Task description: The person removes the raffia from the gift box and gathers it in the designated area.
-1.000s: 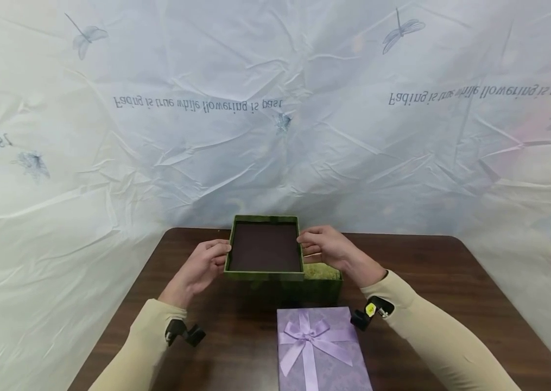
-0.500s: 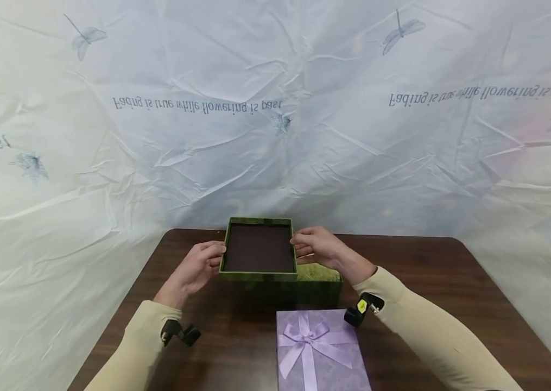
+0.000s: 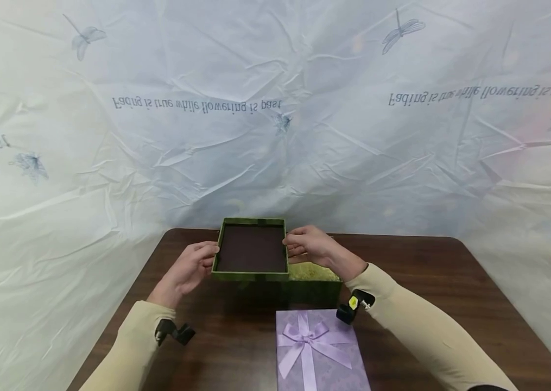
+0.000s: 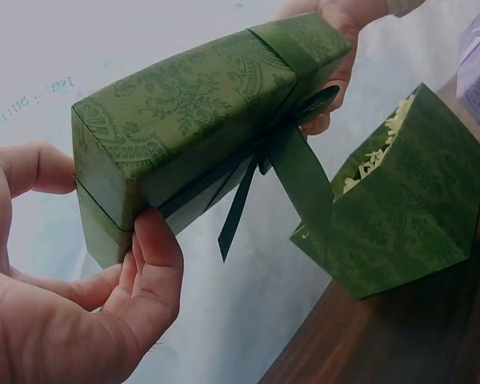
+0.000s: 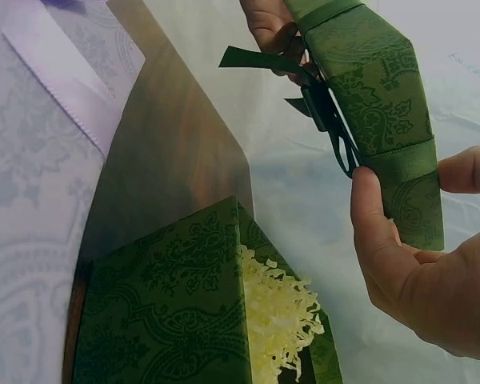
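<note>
Between my two hands is a green patterned box lid [image 3: 253, 248], its dark brown inside facing the head camera. My left hand [image 3: 186, 270] pinches its left side, thumb and fingers on the rim wall in the left wrist view. The opposite side is pinched by my right hand [image 3: 321, 250]. A green ribbon bow [image 4: 286, 144] hangs from the lid's outer face. Under and behind the lid stands the green box base [image 5: 176, 296], filled with pale yellow shredded paper [image 5: 276, 312]. The lid hides the left part of this base from the head view.
A purple gift box [image 3: 339, 369] with a lilac bow [image 3: 308, 334] lies on the dark wooden table [image 3: 431, 304], nearer than the green base. A pale printed sheet [image 3: 255, 146] hangs behind the table and along both sides.
Both hands have carried the lid a little to the left, uncovering more of the shredded paper in the base. The purple gift box stays put.
</note>
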`<action>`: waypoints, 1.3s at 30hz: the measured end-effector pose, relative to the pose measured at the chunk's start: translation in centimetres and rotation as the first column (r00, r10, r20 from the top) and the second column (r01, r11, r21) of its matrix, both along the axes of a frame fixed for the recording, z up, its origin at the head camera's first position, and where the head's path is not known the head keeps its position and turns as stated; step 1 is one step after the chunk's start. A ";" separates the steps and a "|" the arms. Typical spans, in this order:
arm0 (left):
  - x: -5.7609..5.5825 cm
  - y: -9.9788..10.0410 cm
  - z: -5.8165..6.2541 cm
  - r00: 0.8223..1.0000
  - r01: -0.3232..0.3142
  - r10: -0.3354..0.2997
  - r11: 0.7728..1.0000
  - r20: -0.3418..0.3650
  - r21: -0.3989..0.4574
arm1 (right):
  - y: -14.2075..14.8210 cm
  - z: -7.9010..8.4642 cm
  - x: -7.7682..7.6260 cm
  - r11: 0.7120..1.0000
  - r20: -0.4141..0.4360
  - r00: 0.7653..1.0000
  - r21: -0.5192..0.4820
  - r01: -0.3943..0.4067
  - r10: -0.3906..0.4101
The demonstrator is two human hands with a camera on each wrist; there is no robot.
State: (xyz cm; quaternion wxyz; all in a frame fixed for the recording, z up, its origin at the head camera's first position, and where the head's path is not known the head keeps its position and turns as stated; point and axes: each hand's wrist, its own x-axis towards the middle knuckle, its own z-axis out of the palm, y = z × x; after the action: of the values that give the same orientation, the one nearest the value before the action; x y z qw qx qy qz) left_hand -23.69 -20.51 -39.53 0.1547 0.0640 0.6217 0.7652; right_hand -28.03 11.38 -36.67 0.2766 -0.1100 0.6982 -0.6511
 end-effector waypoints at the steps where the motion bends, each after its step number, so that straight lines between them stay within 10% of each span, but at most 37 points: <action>1: 0.0 -0.1 0.0 1.000 0.001 -0.001 1.000 0.001 -0.005 | -0.1 0.0 -0.1 1.000 0.002 1.000 0.003 0.001 -0.001; 39: -0.3 -2.4 -1.5 0.998 -0.050 0.054 0.992 0.034 -0.118 | -3.3 -1.5 -0.6 0.995 0.015 1.000 0.095 0.014 -0.016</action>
State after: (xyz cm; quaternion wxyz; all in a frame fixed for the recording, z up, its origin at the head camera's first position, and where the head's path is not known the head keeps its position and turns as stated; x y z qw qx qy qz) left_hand -24.00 -22.95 -41.03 0.1499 0.0241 0.6640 0.7321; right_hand -28.67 8.09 -38.19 0.2820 -0.0866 0.7269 -0.6202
